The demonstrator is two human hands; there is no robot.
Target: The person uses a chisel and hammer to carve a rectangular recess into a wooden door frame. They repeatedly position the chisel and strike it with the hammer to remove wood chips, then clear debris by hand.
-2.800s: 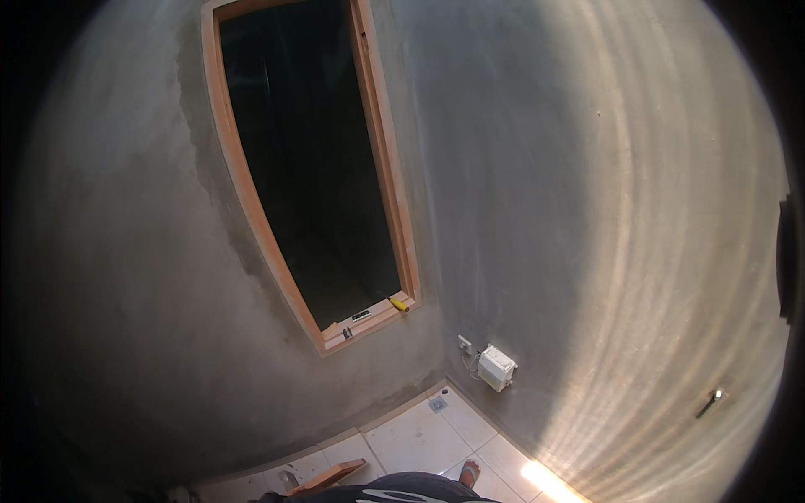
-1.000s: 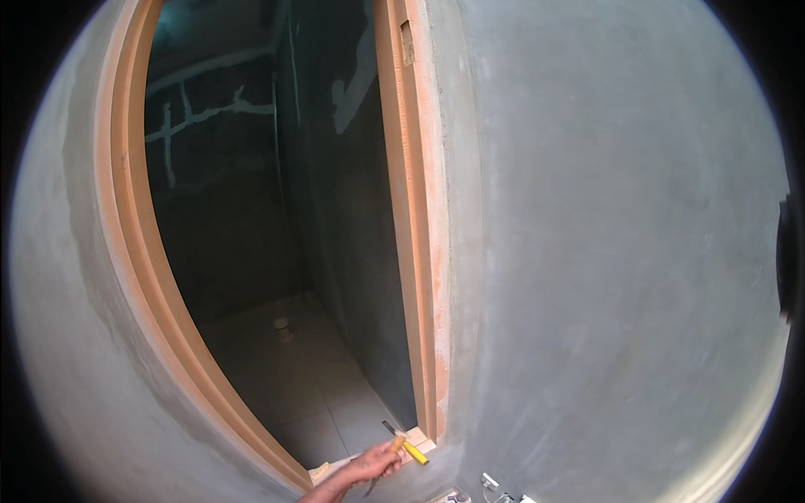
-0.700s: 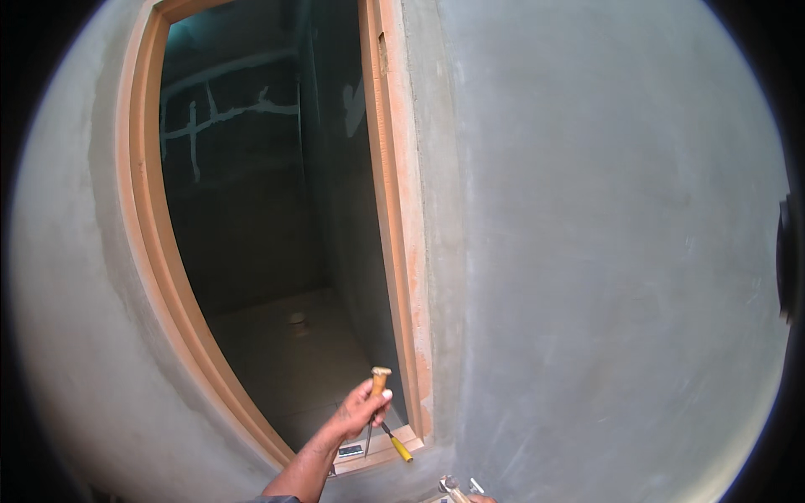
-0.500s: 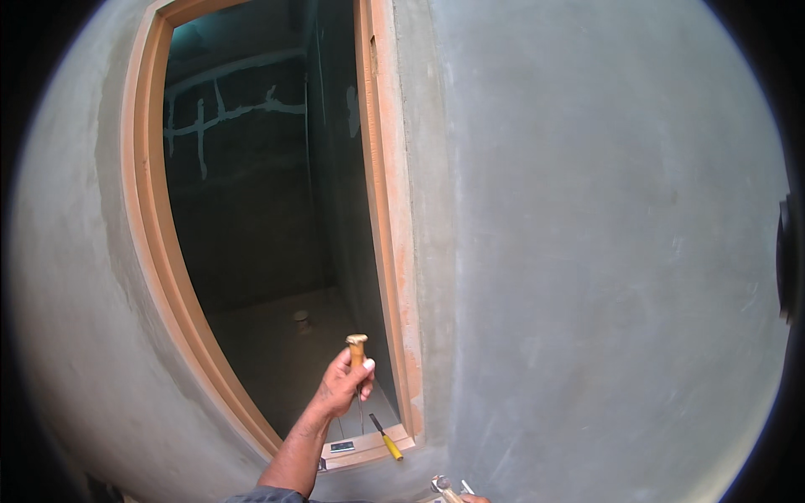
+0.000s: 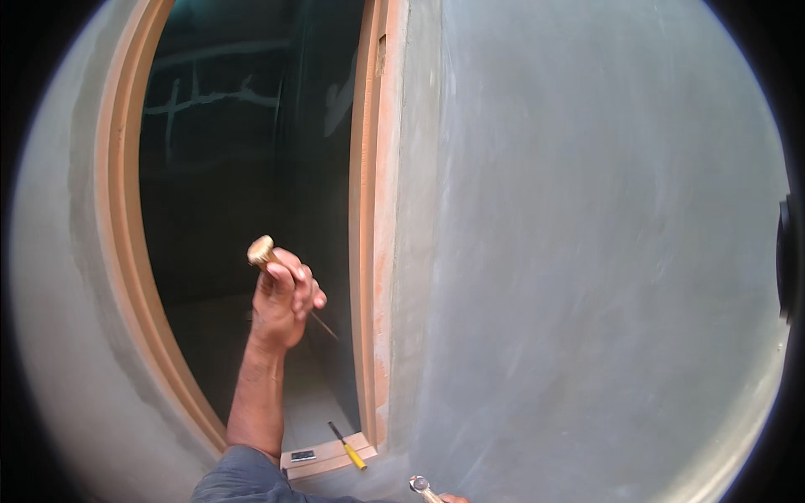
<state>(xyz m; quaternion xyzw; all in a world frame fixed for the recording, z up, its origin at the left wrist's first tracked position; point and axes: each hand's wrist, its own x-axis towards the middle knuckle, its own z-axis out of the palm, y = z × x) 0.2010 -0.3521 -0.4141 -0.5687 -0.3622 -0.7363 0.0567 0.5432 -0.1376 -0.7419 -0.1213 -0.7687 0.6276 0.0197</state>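
Left hand point(image 5: 283, 303) is up in front of the dark doorway, fist clenched round a chisel point(image 5: 270, 267). Its wooden butt end pokes out above the fingers, thin metal shank point(image 5: 323, 325) runs down and to the right out of the bottom of the fist, tip pointing toward the right-hand side of the wooden door frame point(image 5: 371, 251) but not touching it. Grey sleeve point(image 5: 239, 478) comes up from the lower edge, forearm bare above it.

Right hand point(image 5: 449, 498) is barely in shot at the bottom edge, only a sliver of it. It sits right by a hammer head point(image 5: 418, 484), shiny metal w/ what looks like a wooden handle below. Probably gripping it, but I can't tell for sure, too little shows.

Down on the bottom piece of the frame lies a yellow-handled tool point(image 5: 348, 447), screwdriver or 2nd chisel, dark blade angled up-left. Just beside it, to the left, a small flat dark object point(image 5: 303, 456), too small to make out.

Frame is set in a grey plastered wall point(image 5: 587, 251), rough trowel marks all over. Room behind the opening is dim, pale lines on its back wall, bare floor.
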